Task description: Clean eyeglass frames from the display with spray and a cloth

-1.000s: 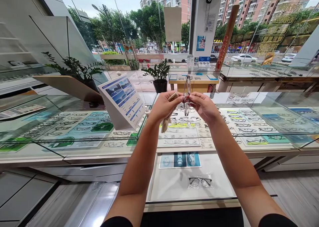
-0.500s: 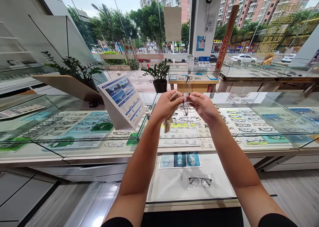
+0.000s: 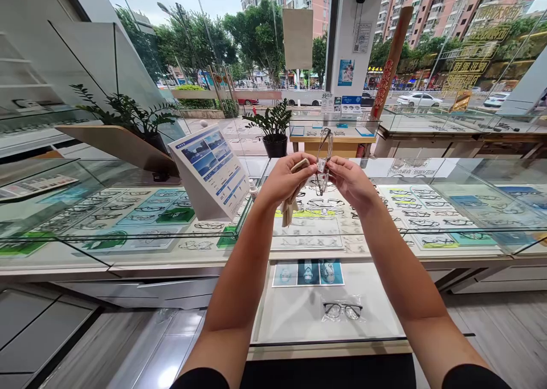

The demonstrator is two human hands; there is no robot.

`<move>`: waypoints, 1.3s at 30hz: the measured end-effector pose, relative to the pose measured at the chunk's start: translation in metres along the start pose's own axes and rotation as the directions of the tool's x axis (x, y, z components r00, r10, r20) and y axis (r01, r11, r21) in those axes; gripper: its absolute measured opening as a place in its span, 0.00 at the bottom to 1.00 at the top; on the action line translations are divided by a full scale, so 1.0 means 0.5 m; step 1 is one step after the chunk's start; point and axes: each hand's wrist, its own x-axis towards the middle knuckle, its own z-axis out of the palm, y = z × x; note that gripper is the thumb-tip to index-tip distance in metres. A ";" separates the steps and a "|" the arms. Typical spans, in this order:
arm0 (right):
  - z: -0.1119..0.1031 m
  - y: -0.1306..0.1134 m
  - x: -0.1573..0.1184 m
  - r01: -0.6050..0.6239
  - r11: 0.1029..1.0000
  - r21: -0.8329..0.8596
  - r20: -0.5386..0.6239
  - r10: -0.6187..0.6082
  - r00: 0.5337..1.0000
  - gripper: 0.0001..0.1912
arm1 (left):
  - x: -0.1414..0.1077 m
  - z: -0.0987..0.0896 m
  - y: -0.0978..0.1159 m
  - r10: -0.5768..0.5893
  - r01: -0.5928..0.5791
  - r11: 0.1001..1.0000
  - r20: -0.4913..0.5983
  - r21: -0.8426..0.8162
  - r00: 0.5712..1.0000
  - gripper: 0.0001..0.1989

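Observation:
A pair of thin-framed glasses [image 3: 324,144] is held upright above the glass display counter, between both hands. My left hand [image 3: 287,178] pinches its near side and also keeps a beige cloth [image 3: 289,209] bunched in the palm, hanging down. A small white tag [image 3: 321,164] shows at the left fingertips. My right hand [image 3: 348,178] has thumb and fingers closed on the other side of the glasses. Below, in a white open drawer [image 3: 294,320], black-rimmed glasses [image 3: 343,310] lie in a clear plastic bag.
The glass counter [image 3: 427,235] holds rows of glasses. A tent-shaped calendar card [image 3: 213,172] stands on it at left, beside a small white bottle [image 3: 253,189]. Potted plants [image 3: 274,144] stand behind. A picture strip [image 3: 308,273] lies at the drawer's back.
The glasses between my hands have turned slightly, and the white tag now shows more clearly. Both hands have otherwise stayed almost where they were.

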 end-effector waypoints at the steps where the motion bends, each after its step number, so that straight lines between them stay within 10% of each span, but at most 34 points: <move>1: -0.001 0.000 0.000 -0.002 1.000 -0.005 0.006 0.002 1.000 0.22 | 0.000 0.001 0.002 0.002 -0.002 1.000 -0.019 0.009 1.000 0.18; 33: -0.008 -0.002 -0.001 0.030 0.988 -0.154 0.015 -0.028 0.999 0.12 | 0.004 -0.014 -0.007 0.099 -0.079 0.979 -0.104 0.188 0.990 0.09; 39: -0.014 -0.004 0.000 0.027 0.979 -0.202 0.015 -0.024 1.000 0.09 | -0.001 -0.029 -0.010 0.207 -0.093 0.903 -0.236 0.420 0.949 0.01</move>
